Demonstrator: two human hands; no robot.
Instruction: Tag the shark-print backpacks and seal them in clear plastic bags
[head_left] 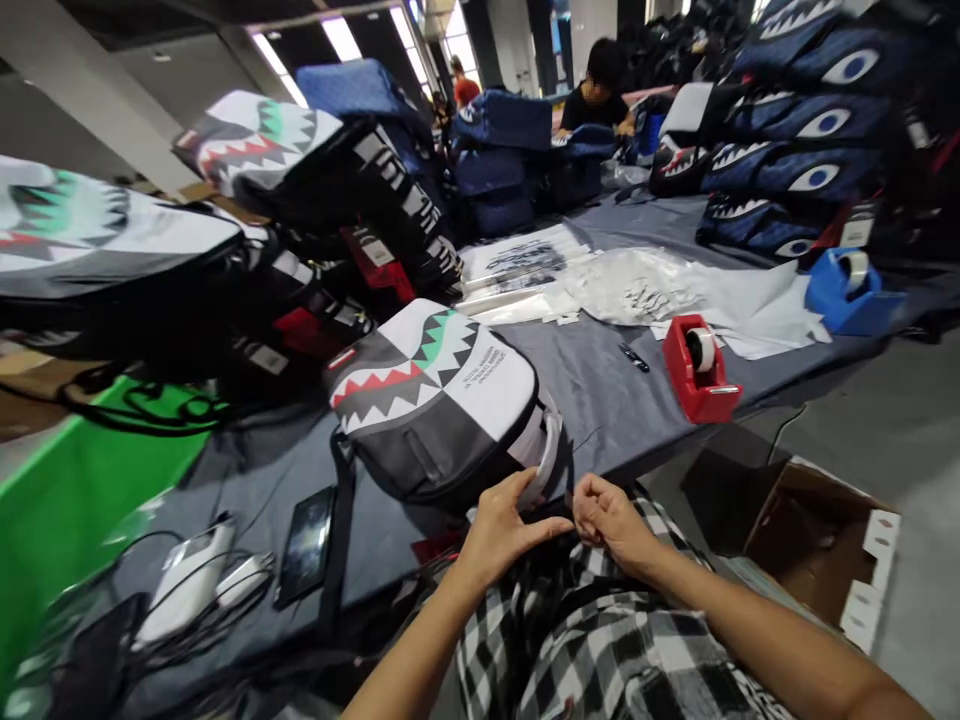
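A backpack [442, 400] lies on the grey-covered table, its front panel up. White and grey blocks, red and green zigzags and shark teeth cover the panel. My left hand [506, 530] is beside the near end of its grey carry handle [551, 455], thumb and index finger spread apart. Whether its other fingers touch the bag is hidden. Just right of the left thumb, my right hand [611, 522] is closed with its fingertips pressed together. Anything inside that pinch is too small or covered to make out.
A red tape dispenser [697, 375], a blue tape dispenser [847, 290] and plastic bags [637, 285] lie right and behind. Stacked shark backpacks [795, 130] stand far right, others [300, 190] left. A phone [306, 545] and cables lie left; an open carton [817, 540] stands below. Another person [596, 100] sits beyond.
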